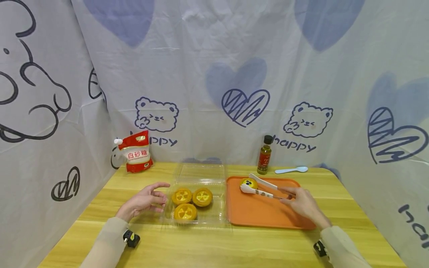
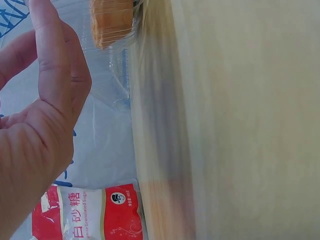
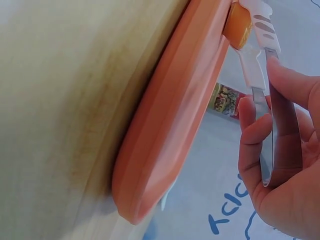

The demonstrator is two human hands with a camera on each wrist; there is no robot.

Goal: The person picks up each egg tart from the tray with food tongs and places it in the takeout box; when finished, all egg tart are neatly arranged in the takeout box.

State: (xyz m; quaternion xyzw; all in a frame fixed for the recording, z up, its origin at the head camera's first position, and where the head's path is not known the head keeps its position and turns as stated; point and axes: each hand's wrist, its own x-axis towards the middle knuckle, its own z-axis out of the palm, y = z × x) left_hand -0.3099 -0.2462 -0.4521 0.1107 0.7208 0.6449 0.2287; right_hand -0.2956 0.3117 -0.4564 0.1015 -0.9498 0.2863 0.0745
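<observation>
My right hand (image 1: 301, 203) grips a pair of tongs (image 1: 264, 193) with white tips and a metal handle. Between the tips is an egg tart (image 1: 249, 182) with dark spots on top, at the back left of the orange tray (image 1: 268, 212). In the right wrist view, thumb and fingers press on the metal arms of the tongs (image 3: 282, 135). My left hand (image 1: 147, 201) holds nothing, its fingers spread at the left side of a clear plastic box (image 1: 214, 214). Three egg tarts with crossed tops, one of them the front tart (image 1: 185, 212), sit in the box's left half.
The box's clear lid (image 1: 201, 172) stands raised at the back. A red and white sugar bag (image 1: 136, 152) is at the back left. Behind the tray stand a dark-capped bottle (image 1: 264, 155) and, lying flat, a pale blue spoon (image 1: 291, 170). A printed curtain (image 1: 201, 74) surrounds the wooden table (image 1: 201, 247).
</observation>
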